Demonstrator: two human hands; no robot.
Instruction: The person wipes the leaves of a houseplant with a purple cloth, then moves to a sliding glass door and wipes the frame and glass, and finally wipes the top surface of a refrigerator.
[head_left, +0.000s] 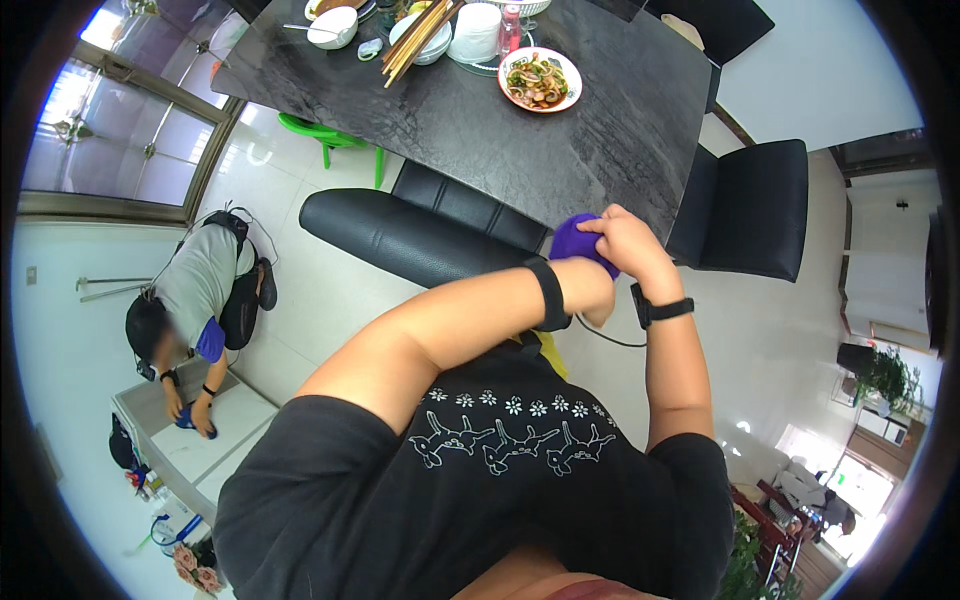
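A purple cloth (576, 238) is bunched between my hands near the front corner of the dark stone-patterned table (480, 142). My right hand (634, 241) grips its right side, with fingers bent over the top. From below, my left hand (589, 289) is closed against the lower edge of the cloth; it is blurred and its fingertips are hidden. Each wrist wears a black strap, and a thin cable hangs between them.
A plate of cooked food (540, 79), a bundle of chopsticks (420, 37), a paper roll (475, 34) and a white bowl (332, 28) stand on the table. A black bench (405, 232) and black chair (757, 210) flank me. At left, a person (196, 270) bends over a white cabinet, hands on a blue cloth.
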